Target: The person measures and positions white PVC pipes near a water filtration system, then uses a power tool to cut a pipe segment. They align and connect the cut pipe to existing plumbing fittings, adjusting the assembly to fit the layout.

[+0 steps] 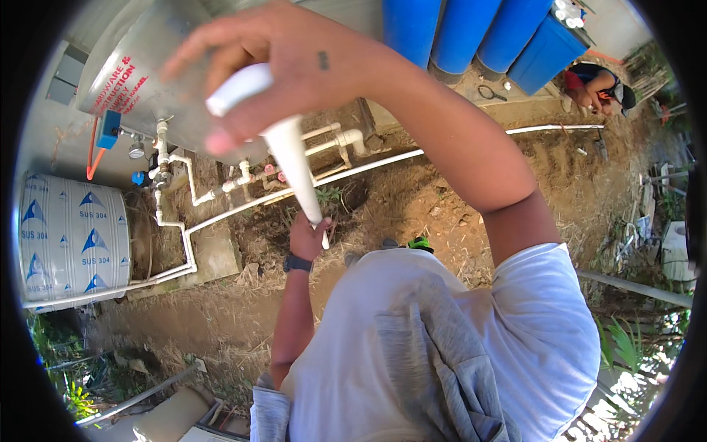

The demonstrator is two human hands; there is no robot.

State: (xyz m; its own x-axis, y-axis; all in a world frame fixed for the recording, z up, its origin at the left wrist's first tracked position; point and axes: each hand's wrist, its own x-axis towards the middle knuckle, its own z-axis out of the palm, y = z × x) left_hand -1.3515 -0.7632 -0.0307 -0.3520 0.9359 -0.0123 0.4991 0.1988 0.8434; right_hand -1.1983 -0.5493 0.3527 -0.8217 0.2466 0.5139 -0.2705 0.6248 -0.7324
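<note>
A white plastic pipe (293, 158) rises steeply toward me from low over the dirt. Around its lower end my left hand (304, 237), with a dark watch on the wrist, is closed. My right hand (302, 70) is close in front at the upper end, which shows as a wide white piece between thumb and fingers. The thumb lies across the pipe; the fingertips are blurred and partly spread. Whether that top piece is a separate fitting, I cannot tell. Behind the held pipe, a long white pipe (375, 160) runs over the ground.
Joined pipes and valves (247, 175) stand beside a large metal tank (166, 88). A wrapped steel drum (77, 236) lies at the left. Blue cylinders (460, 37) and a blue bin (551, 55) line the back. At the far right another person (595, 88) crouches by the long pipe.
</note>
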